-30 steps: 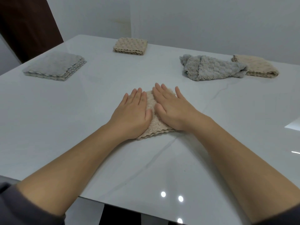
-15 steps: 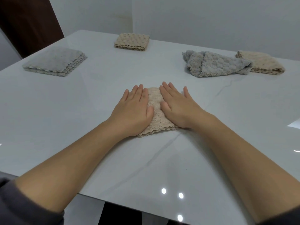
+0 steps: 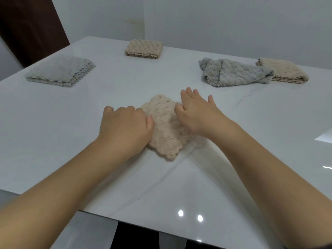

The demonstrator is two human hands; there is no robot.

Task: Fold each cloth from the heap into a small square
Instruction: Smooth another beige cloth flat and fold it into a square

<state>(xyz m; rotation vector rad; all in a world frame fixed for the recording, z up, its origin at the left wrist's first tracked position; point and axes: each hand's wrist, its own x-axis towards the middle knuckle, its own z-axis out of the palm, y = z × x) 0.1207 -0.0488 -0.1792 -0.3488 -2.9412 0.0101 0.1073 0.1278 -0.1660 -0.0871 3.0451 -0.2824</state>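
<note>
Centre frame, the left hand (image 3: 125, 130) is gripping the cloth (image 3: 167, 128) by its edge, the right hand (image 3: 195, 114) pressing flat; a grey square (image 3: 61, 71) and beige square (image 3: 143, 49) are lying finished upper left, the heap (image 3: 233, 72) waiting upper right.

Left hand (image 3: 125, 131), right hand (image 3: 198, 115), apparently palm-down

No words, numbers, labels or signs can be read here. There are none on the beige cloth (image 3: 167, 126) in the middle, and none on the white table (image 3: 89, 108).
</note>
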